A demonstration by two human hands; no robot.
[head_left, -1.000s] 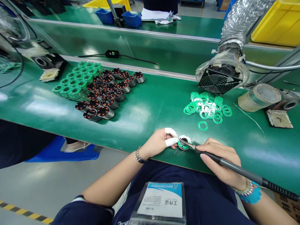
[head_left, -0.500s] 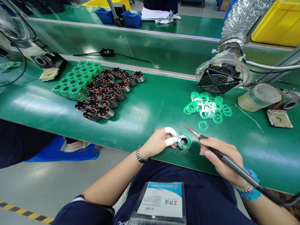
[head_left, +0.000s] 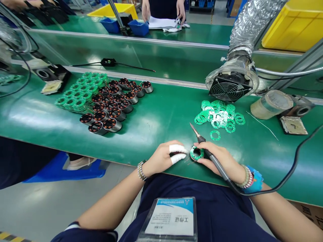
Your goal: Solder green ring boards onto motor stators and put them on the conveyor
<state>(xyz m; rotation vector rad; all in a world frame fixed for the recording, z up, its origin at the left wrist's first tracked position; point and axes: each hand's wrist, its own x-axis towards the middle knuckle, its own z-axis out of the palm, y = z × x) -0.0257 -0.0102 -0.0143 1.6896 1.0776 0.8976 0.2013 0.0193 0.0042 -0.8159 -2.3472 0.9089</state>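
Observation:
My right hand holds a soldering iron, its tip pointing up and to the left over the bench. The thumb and a finger of that hand also reach around the right side of a motor stator topped with a green ring-shaped circuit board. Thin wire ends stick out at the stator's lower left. My left hand, with white finger covers on thumb and forefinger, is just left of the stator. Its fingers are stretched out with a small gap between the tips, holding nothing.
Several stators stand in rows at the left, beside stacked green boards. Loose ring boards lie beneath a fume extractor fan. A round container and iron stand are at right. A co-worker's hands show across the bench.
My right hand has moved left onto the stator, with the soldering iron turned more upright. My left fingers have let go of the stator and straightened. A co-worker's hands have appeared at the back.

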